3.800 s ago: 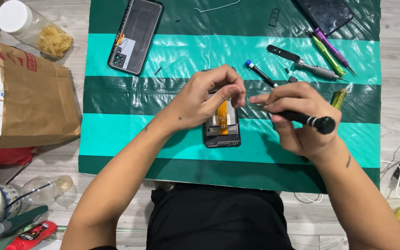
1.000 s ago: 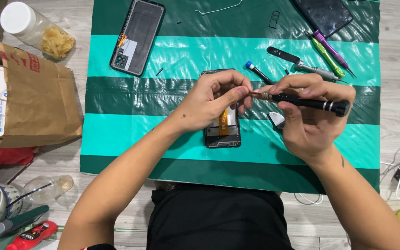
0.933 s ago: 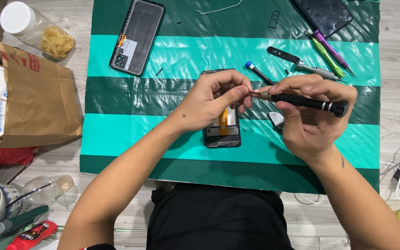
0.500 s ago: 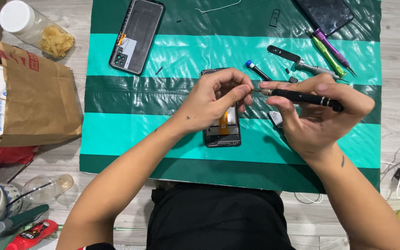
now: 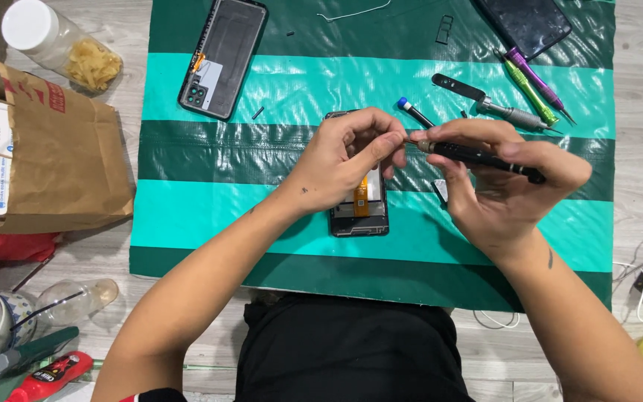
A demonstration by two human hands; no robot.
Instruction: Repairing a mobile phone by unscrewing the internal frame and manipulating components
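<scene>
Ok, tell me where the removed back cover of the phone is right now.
In the head view the back cover lies on the striped green mat, upper left, left of the opened phone under the left hand, near the brown paper bag.

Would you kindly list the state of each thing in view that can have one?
Phone: back off, insides exposed, flat on the mat.
Back cover: detached, lying inner side up.
Black screwdriver: held level in the right hand, tip at the left hand fingers.
Jar: capped, on its side.
Paper bag: lying flat.
</scene>
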